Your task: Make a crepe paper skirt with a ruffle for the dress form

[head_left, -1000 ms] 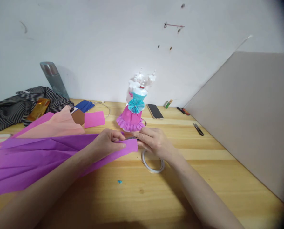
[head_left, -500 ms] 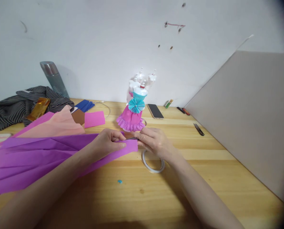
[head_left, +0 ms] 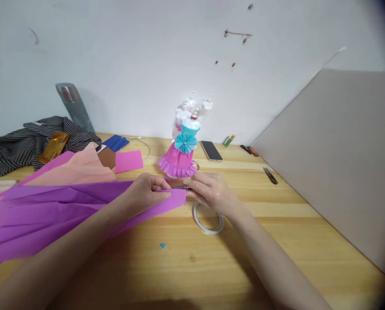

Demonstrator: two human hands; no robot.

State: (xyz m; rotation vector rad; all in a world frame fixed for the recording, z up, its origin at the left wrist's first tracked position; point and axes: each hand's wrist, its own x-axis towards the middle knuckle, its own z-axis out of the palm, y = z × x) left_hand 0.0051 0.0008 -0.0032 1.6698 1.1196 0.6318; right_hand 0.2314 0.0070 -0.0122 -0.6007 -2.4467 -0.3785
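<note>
A large folded sheet of purple crepe paper (head_left: pixel 50 211) lies across the left of the wooden table (head_left: pixel 276 241). My left hand (head_left: pixel 145 193) pinches its right end, thumb on top. My right hand (head_left: pixel 212 191) is closed on a thin dark tool (head_left: pixel 179 187), probably small scissors, held at the paper's edge between both hands. A white tape ring (head_left: pixel 208 219) lies just under my right wrist. A paper-dressed doll figure (head_left: pixel 181 150) in pink and teal stands right behind my hands.
Peach paper (head_left: pixel 79 168), a pink square (head_left: pixel 128 161) and blue sheets (head_left: pixel 115 142) lie at the left rear, by striped cloth (head_left: pixel 21 144) and a grey flask (head_left: pixel 71 105). A phone (head_left: pixel 210 150), small snips (head_left: pixel 270 175) and a grey board (head_left: pixel 347 150) are to the right.
Almost nothing differs; my hands stay at the paper's end, with only a slight shift of the view.
</note>
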